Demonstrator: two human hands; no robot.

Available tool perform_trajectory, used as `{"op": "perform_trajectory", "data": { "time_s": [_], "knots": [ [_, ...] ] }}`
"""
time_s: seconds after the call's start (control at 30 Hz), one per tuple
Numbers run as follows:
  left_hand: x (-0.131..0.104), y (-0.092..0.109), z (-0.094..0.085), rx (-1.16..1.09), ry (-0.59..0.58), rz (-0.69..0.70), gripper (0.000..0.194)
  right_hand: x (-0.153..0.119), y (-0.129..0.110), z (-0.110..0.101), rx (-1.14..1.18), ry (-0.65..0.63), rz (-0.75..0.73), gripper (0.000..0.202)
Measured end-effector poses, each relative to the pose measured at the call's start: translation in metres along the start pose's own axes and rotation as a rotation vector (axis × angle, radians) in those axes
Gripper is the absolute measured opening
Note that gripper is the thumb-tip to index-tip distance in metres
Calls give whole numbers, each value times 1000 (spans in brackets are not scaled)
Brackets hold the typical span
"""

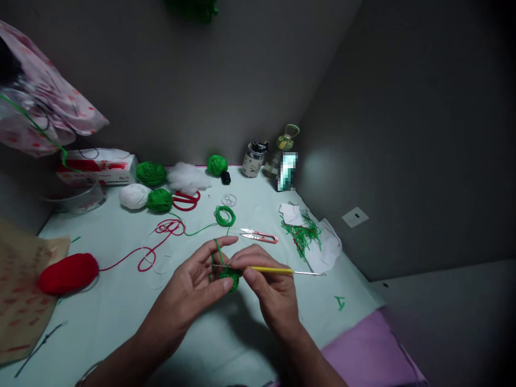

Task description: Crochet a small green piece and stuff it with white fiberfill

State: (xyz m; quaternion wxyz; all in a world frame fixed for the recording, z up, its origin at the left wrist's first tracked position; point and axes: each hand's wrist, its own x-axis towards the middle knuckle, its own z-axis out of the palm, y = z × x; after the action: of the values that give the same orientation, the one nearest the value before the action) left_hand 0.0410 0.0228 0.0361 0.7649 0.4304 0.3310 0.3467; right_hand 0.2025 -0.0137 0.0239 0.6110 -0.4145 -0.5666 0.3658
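Between thumb and fingers, my left hand [191, 279] pinches a small piece of green crochet work [230, 279]. Green yarn [218, 248] loops over its raised index finger and runs back to a small green coil [225, 216] on the table. My right hand [274, 293] grips a crochet hook [270, 270] with a yellow handle, held pen-like. One thin metal end of the hook meets the green work; the other points right. The exact stitch is hidden by my fingers. Just beyond my hands lie thread snips [259, 236] with orange-red handles.
Red yarn [69, 274] trails across the table from the left. Red-handled scissors [186, 201], green balls [151, 173], white stuffing [187, 177], a pen cup [253, 160] and a lit phone [287, 171] line the back. Yarn scraps [300, 231] lie right, near the wall.
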Motion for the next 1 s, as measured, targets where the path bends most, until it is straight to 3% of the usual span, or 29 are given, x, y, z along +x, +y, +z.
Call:
{"op": "perform_trajectory", "data": {
  "time_s": [0.2, 0.47, 0.67, 0.8, 1.0],
  "knots": [
    [-5, 0, 0, 105, 49, 29, 49, -4, -4, 0, -137, -65, -96, 22],
    [-6, -7, 0, 62, -12, 54, 54, -6, -5, -1, -50, -10, -67, 18],
    [-5, -7, -1, 51, -12, 34, 60, -6, 2, -1, 64, 9, 1, 16],
    [-1, -8, -7, 121, 50, 42, 57, -6, 11, 0, 250, 66, 134, 15],
    [1, -16, -13, 61, -27, 39, 57, -5, 17, 3, 341, 124, 270, 16]
  ]
}}
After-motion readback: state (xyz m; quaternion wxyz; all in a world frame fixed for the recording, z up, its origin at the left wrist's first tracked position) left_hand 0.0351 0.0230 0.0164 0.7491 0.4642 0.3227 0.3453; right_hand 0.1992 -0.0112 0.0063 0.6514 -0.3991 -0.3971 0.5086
